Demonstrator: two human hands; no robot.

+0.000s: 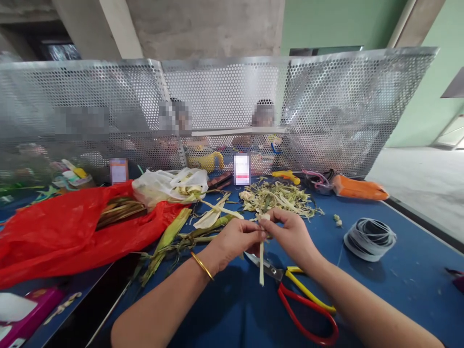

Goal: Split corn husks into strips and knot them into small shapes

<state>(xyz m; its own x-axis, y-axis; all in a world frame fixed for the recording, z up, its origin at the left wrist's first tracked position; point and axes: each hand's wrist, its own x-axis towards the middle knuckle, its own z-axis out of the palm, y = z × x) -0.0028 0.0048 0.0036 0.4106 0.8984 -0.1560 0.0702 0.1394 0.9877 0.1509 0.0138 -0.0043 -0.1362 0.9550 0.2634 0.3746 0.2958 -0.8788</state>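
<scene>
We can't read any text, brand, number or sign here: bright screen and dimmer screen are pixelated, marks on the purple item too small for us.

Cream strip (tabletop blue)

a perforated metal screen fronts green walls.

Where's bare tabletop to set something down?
Blue tabletop is bare between the left forearm and scissors, and between the right forearm and pale ribbon coil. Crowded: to the left, red plastic bag, corn husks; straight ahead, husk shreds.
</scene>
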